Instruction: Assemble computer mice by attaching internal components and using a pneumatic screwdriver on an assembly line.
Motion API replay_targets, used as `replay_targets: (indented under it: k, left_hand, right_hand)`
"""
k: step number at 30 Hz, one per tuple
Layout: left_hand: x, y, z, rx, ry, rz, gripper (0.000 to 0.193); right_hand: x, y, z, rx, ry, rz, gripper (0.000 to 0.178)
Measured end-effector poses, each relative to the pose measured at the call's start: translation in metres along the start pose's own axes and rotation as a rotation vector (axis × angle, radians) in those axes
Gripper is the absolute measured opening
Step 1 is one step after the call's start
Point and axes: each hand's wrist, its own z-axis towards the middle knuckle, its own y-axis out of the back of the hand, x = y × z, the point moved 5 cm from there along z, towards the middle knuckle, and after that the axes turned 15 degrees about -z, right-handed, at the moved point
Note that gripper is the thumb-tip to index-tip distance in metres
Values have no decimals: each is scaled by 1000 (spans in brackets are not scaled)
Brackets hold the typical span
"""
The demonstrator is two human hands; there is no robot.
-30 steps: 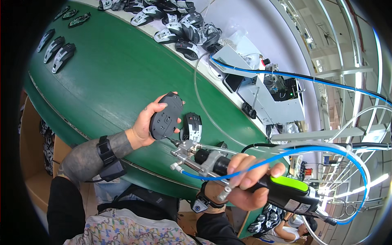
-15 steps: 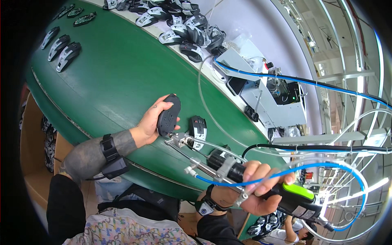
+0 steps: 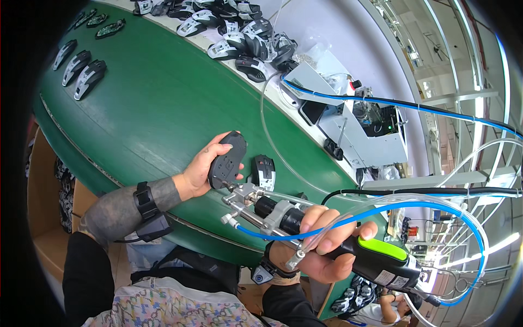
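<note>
My left hand (image 3: 197,170) grips a black computer mouse (image 3: 226,161), its dark flat underside showing, thumb on top and fingertips round the far edge. In my right hand (image 3: 321,242) is a black-and-green electric screwdriver (image 3: 381,249), with a metal feed head and a blue air hose (image 3: 305,236) along it. The screwdriver's tip is at the near end of the mouse; whether it touches a screw is too small to tell. Just beyond, another black-and-white mouse (image 3: 264,171) lies on the green table (image 3: 163,103), partly behind the tool.
Mouse shells (image 3: 239,43) are heaped on the white ledge, beside a grey-white machine (image 3: 370,131). Several mouse parts (image 3: 90,79) lie at the table's far left. A cardboard box (image 3: 46,191) stands below the left edge. Cables (image 3: 414,104) cross the right side; a person (image 3: 389,308) sits lower right.
My right hand has moved the screwdriver left, bringing its head up against the mouse's near end. My left hand has turned the mouse slightly, so more of its underside shows.
</note>
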Motion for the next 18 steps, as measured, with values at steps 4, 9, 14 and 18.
replay_targets:
  k: [4, 9, 14, 18]
  left_hand:
    - [2, 1, -3, 21, 7, -36, 50]
    - [7, -1, -6, 48, 21, -19, 51]
    - [-19, -8, 3, -16, -208, 741, 38]
    - [-56, -33, -6, 104, -719, 1357, 27]
  right_hand:
    - [-1, -2, -2, 11, -12, 7, 36]
    - [-2, -3, -2, -5, 8, 45, 36]
    - [3, 0, 7, 34, 4, 31, 38]
    - [12, 9, 16, 87, -44, 21, 38]
